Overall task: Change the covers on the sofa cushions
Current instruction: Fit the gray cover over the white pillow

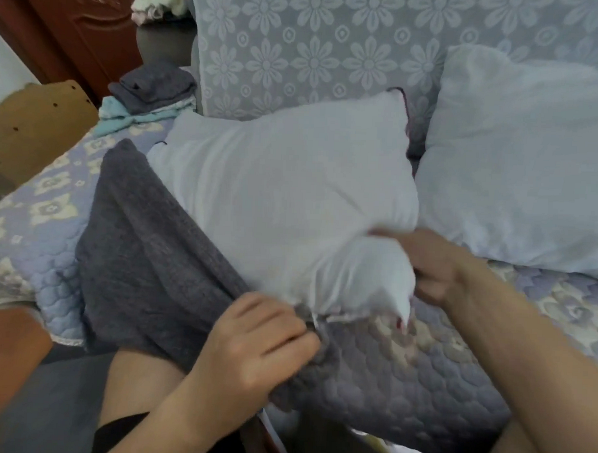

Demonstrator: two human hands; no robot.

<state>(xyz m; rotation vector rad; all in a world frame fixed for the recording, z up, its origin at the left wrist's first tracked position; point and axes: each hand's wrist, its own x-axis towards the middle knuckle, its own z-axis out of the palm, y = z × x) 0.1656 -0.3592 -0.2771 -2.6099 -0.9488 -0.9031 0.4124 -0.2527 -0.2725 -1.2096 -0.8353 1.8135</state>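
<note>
A bare white cushion (pixel 285 191) lies across the sofa seat in the middle of the head view. A dark grey fuzzy cover (pixel 142 260) is bunched along its left and lower side. My left hand (pixel 258 344) grips the grey cover's edge at the cushion's near corner. My right hand (pixel 429 266) squeezes the cushion's lower right corner, which is pinched into a point. A second bare white cushion (pixel 519 167) leans against the sofa back on the right.
The sofa seat has a quilted lilac floral pad (pixel 403 385); the back carries a pale flowered throw (pixel 315 49). Folded grey and light blue cloths (pixel 149 96) are stacked at the seat's far left. A wooden board (pixel 35 122) and a red-brown cabinet (pixel 80 25) stand at the left.
</note>
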